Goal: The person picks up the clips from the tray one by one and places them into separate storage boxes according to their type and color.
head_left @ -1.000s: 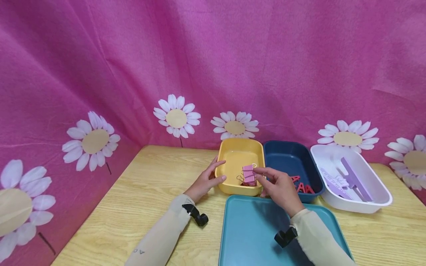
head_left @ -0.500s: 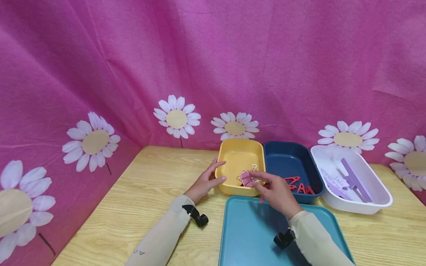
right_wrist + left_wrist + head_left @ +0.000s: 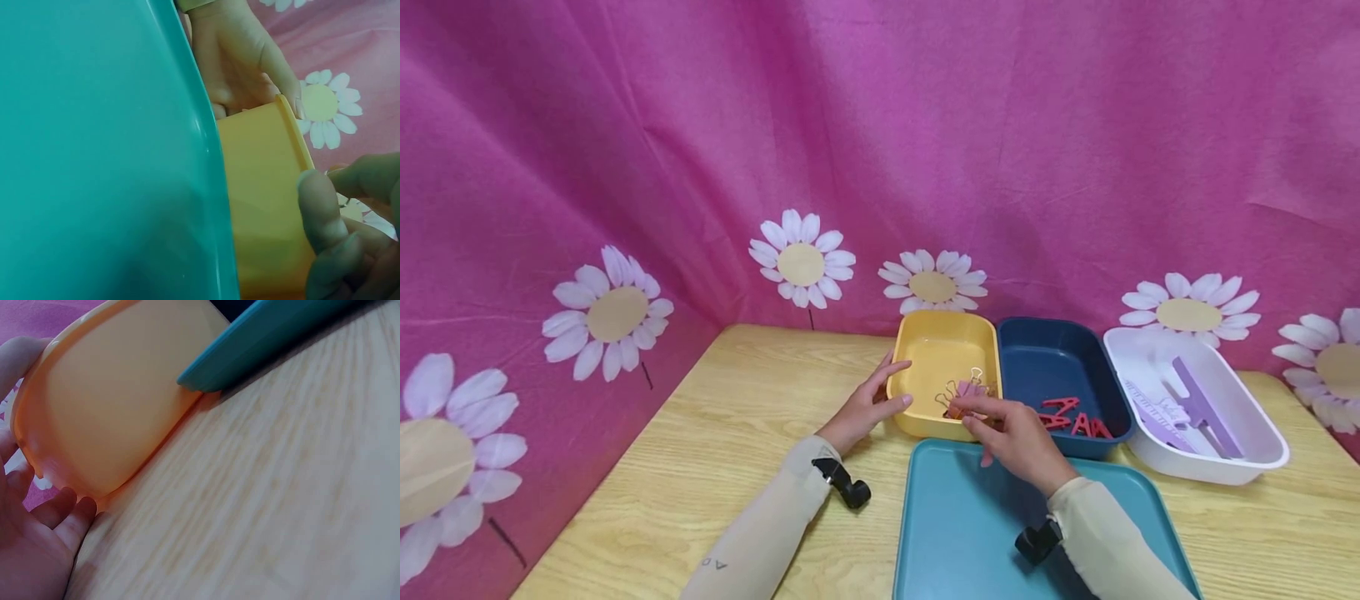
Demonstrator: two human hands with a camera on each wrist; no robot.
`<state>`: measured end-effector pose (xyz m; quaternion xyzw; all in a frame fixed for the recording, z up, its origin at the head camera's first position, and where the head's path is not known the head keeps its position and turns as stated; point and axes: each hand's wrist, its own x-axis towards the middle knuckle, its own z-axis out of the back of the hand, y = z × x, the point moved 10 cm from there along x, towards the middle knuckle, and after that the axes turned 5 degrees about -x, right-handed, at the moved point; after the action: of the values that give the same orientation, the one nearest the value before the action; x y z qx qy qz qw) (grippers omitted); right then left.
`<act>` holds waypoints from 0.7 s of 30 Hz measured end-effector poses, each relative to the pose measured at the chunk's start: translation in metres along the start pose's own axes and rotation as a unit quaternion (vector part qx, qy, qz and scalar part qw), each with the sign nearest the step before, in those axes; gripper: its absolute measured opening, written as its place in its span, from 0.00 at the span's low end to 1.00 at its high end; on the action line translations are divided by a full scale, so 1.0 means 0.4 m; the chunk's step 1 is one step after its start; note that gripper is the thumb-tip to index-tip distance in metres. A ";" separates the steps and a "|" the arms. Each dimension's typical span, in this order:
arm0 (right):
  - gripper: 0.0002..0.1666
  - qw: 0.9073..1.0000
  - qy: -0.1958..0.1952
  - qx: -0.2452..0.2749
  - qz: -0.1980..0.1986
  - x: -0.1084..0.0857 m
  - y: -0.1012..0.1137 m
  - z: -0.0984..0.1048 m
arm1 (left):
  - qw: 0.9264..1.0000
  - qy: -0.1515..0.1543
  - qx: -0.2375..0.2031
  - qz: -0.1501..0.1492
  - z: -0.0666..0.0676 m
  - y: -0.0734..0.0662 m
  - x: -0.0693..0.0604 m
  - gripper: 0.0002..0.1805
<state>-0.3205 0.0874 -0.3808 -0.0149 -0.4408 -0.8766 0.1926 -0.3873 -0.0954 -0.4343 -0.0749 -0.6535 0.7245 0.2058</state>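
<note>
My left hand (image 3: 859, 414) grips the left rim of a yellow bin (image 3: 928, 340). In the left wrist view its fingers (image 3: 80, 519) touch the bin's outer wall. My right hand (image 3: 1018, 437) reaches over the bin's near right corner, thumb and index finger close together. Several pink binder clips (image 3: 973, 388) with wire handles lie in that corner, at the right fingertips. In the right wrist view a bit of wire (image 3: 347, 201) shows beside the fingers; whether they pinch a clip cannot be made out.
A navy bin (image 3: 1052, 354) with red clothespin-like clips (image 3: 1060, 406) adjoins the yellow bin. Further right, a white bin (image 3: 1247, 400) holds purple and white items, including a ruler-like piece (image 3: 1153, 421). A teal tray (image 3: 958, 517) lies in front. A pink flowered cloth (image 3: 1030, 150) hangs behind.
The right hand has moved slightly left and down among the clips. The pink clip at its fingertips earlier now sits lower and partly behind the fingers. The left hand stays on the bin.
</note>
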 end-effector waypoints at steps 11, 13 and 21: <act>0.26 0.999 -0.025 0.007 -0.024 -0.002 0.000 0.031 | 1.000 0.000 -0.001 0.004 0.001 -0.003 -0.006 0.32; 0.26 0.999 -0.029 0.007 -0.026 -0.001 0.002 0.040 | 1.000 0.000 -0.001 0.003 0.002 -0.003 -0.004 0.32; 0.23 0.998 -0.059 0.016 0.007 -0.010 0.044 0.110 | 1.000 -0.009 0.007 0.024 0.013 -0.005 -0.008 0.32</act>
<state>-0.3171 0.1133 -0.3411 -0.0665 -0.4654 -0.8657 0.1721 -0.3861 -0.1012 -0.4324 -0.0824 -0.6486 0.7343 0.1826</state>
